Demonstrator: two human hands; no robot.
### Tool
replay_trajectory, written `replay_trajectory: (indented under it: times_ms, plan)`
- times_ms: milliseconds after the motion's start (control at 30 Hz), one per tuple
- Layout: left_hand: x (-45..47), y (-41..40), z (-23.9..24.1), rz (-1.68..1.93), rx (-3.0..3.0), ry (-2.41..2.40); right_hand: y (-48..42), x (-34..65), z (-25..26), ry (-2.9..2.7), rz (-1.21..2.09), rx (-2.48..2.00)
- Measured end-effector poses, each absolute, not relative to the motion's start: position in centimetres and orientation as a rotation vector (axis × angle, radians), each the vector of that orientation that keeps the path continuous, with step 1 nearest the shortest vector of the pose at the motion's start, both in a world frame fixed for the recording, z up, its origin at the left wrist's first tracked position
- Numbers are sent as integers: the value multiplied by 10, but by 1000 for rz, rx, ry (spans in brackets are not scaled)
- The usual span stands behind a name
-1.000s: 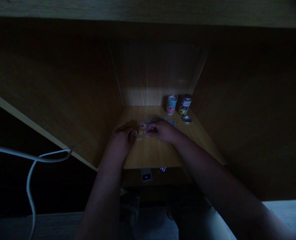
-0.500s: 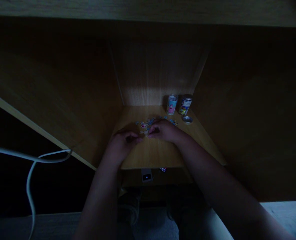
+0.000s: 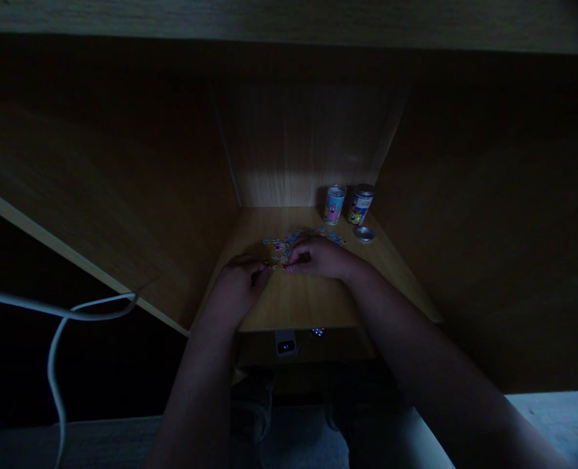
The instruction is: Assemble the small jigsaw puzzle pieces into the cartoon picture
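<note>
left hand [image 3: 241, 277], right hand [image 3: 319, 255], each clamped on a puzzle piece [image 3: 285, 266], at a dim, wood-walled shelf [image 3: 293, 299]

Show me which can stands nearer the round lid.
The right-hand can, just behind the lid; the light-blue can stands to its left, farther from the lid.

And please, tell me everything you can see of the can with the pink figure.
The can is cylindrical and printed light blue, with a pink cartoon figure; its upper end looks pale and shiny. Its material is unclear. It stands upright near the back of the wooden surface, left of a second can and apart from it. Only the surface appears to touch it.
</note>
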State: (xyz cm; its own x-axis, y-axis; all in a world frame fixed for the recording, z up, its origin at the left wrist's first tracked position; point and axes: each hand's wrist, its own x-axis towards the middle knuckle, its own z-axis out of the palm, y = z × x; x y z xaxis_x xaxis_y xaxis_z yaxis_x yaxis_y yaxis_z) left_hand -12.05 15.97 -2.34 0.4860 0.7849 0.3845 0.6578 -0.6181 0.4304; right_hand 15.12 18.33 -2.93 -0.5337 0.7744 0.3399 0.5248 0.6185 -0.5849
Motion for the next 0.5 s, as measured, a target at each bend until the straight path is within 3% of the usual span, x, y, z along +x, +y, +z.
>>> replay_trajectory:
  times_ms: [500]
  plan:
    - [-115,161,-25,834,2541,1408,195,142,-39,-2305,262,-999]
